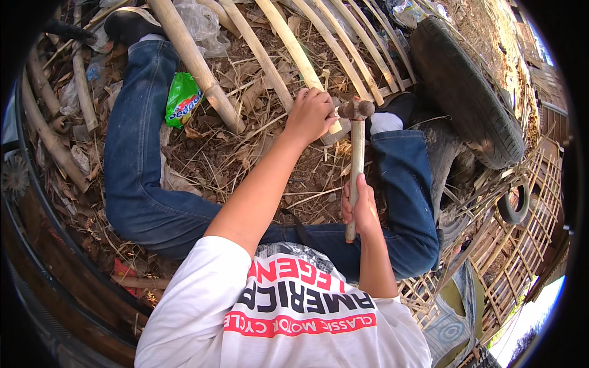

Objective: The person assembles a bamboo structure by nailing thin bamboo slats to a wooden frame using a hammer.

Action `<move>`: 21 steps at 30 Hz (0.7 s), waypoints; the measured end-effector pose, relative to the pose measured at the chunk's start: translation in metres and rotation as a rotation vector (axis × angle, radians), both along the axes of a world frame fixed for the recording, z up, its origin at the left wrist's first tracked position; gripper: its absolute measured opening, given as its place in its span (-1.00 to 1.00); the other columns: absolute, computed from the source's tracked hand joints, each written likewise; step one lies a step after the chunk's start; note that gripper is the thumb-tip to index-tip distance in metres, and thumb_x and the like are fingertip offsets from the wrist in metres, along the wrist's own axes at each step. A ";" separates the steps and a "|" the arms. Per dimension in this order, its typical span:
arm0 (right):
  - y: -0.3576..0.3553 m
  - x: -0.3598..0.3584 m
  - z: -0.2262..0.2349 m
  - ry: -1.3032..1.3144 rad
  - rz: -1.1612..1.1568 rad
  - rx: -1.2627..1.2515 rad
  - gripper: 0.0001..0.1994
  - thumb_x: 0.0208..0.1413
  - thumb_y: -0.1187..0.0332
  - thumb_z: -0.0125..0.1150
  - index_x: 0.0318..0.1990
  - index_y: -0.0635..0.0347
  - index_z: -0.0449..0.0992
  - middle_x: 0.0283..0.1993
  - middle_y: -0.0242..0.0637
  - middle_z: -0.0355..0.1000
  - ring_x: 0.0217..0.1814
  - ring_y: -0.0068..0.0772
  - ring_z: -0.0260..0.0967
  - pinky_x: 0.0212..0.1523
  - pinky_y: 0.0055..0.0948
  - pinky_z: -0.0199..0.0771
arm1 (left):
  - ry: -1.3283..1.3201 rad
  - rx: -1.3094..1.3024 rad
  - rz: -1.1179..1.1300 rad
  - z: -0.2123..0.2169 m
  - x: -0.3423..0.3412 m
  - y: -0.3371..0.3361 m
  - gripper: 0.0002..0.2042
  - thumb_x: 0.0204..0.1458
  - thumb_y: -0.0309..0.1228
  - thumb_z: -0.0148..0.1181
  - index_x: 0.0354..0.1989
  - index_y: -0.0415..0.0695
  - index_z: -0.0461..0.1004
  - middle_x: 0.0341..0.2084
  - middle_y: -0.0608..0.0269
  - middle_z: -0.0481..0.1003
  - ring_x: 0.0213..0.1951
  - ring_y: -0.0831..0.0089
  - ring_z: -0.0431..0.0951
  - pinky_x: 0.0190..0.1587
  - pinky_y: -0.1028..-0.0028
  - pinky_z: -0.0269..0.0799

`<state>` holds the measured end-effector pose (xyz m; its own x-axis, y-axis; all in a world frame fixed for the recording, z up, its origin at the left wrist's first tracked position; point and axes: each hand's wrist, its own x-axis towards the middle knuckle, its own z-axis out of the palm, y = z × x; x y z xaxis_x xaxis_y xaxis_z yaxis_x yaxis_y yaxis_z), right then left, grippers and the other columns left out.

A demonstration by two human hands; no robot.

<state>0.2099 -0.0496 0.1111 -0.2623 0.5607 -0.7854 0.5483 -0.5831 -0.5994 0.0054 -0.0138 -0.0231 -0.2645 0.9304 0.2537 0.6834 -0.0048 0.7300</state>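
Observation:
My left hand (310, 116) is closed around the near end of a pale split bamboo strip (285, 35), which runs away from me toward the far edge. My right hand (364, 205) grips the handle of a hammer (358, 150) low down, and the hammer stands roughly upright in the picture. Its rounded metal head is just right of my left fingers, near the strip's end; whether they touch I cannot tell. Partly hidden under the strip's end is a greyish block-like object (335, 136). Several more bamboo strips (343, 46) lie to the right of the held one.
A thick bamboo pole (195, 64) and a green plastic packet (182, 101) lie left of the hands. My jeans-clad legs spread on both sides. A worn tyre (467, 92) leans at the right, with woven bamboo lattice (521, 245) beyond. Dry leaves and straw cover the ground.

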 end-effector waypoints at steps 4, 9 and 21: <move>-0.001 0.000 0.005 -0.022 -0.041 -0.016 -0.40 0.34 -0.27 -0.31 -0.39 0.14 0.23 -0.74 -0.48 0.05 -0.83 -0.60 0.00 -0.79 -0.54 0.09 | -0.006 -0.010 0.001 -0.001 0.005 -0.006 -0.86 -0.12 -0.34 0.42 -0.49 -0.09 0.61 -0.35 0.36 0.50 -0.08 0.32 0.45 0.16 0.25 0.22; -0.002 -0.003 0.005 0.009 -0.023 0.019 -0.38 0.31 -0.32 -0.29 -0.39 0.12 0.22 -0.75 -0.48 0.04 -0.84 -0.61 -0.04 -0.80 -0.55 0.08 | -0.034 0.005 0.006 -0.003 0.001 -0.003 -0.84 -0.17 -0.33 0.45 -0.48 -0.09 0.61 -0.35 0.37 0.50 -0.07 0.33 0.45 0.18 0.25 0.21; 0.000 0.007 -0.007 -0.041 0.059 0.071 -0.40 0.33 -0.29 -0.29 -0.37 0.13 0.22 -0.74 -0.48 0.05 -0.83 -0.60 0.00 -0.79 -0.57 0.09 | 0.004 0.027 0.028 -0.001 -0.002 0.003 -0.85 -0.14 -0.32 0.43 -0.49 -0.08 0.60 -0.32 0.38 0.51 -0.08 0.33 0.45 0.17 0.25 0.21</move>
